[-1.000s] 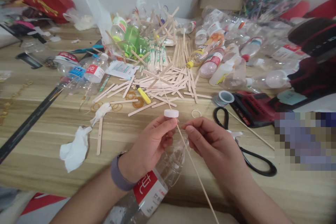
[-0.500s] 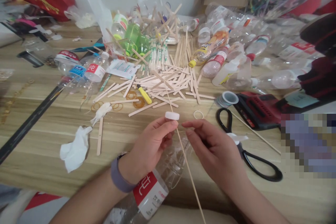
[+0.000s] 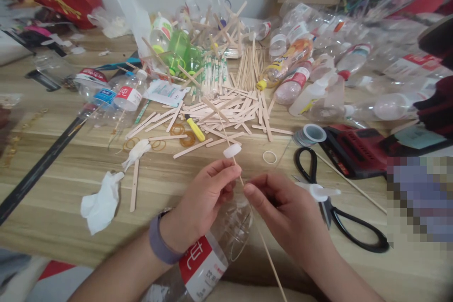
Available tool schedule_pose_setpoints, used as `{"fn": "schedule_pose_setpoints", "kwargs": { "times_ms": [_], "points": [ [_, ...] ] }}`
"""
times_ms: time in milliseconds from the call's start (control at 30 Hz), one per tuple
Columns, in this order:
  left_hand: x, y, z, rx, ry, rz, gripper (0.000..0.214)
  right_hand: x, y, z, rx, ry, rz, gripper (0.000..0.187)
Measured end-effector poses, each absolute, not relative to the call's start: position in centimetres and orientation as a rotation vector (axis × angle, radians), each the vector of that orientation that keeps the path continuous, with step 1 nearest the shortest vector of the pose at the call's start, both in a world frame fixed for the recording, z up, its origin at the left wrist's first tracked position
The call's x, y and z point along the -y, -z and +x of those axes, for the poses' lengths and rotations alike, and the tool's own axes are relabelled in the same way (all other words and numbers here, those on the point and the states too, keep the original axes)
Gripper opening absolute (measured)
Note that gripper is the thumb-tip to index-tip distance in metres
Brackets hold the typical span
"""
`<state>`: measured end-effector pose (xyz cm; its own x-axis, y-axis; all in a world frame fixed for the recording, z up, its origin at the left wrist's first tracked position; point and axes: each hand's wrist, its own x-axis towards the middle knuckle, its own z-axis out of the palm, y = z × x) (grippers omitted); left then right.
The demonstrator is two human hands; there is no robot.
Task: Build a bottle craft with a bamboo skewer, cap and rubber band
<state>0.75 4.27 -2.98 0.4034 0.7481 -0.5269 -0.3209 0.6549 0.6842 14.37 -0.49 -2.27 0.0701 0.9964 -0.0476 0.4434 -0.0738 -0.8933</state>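
Note:
A thin wooden skewer (image 3: 269, 257) runs from bottom centre up between both hands, and a white bottle cap (image 3: 232, 150) sits threaded on it just above my fingers. My left hand (image 3: 201, 200) is closed, its thumb and fingers pinching the skewer below the cap. My right hand (image 3: 288, 212) is closed too, pinching the same skewer slightly lower. Under my left wrist lies a clear plastic bottle (image 3: 208, 255) with a red and white label. A white glue bottle nozzle (image 3: 318, 192) pokes out beside my right hand.
Craft sticks (image 3: 226, 113) lie heaped mid-table with rubber bands (image 3: 184, 137) and a yellow-handled tool (image 3: 194, 128). Black scissors (image 3: 339, 207), a tape roll (image 3: 308, 134) and a red power tool (image 3: 354, 148) sit right. Several empty bottles (image 3: 318, 75) crowd the back. Crumpled tissue (image 3: 101, 200) lies left.
The cap has tilted and slid a little farther up the skewer. My right hand has moved down and closer to my left, and the view has shifted slightly.

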Motion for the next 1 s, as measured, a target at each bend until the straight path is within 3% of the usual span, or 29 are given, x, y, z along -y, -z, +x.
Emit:
{"fn": "schedule_pose_setpoints", "kwargs": {
  "times_ms": [167, 700, 1000],
  "points": [
    [-4.2, 2.8, 0.8, -0.864, -0.732, 0.582, 0.023, 0.5, 1.7, 14.3, 1.372, -1.168, -1.522, 0.028],
    [-4.0, 2.9, 0.7, -0.745, -0.754, 0.578, 0.021, 1.2, 2.3, 14.5, 1.385, -1.026, -1.525, 0.035],
    [-3.9, 3.1, 0.6, -0.793, -0.755, 0.549, 0.019, 1.3, 2.7, 14.4, 1.317, -1.229, -1.405, 0.039]
  ]
}}
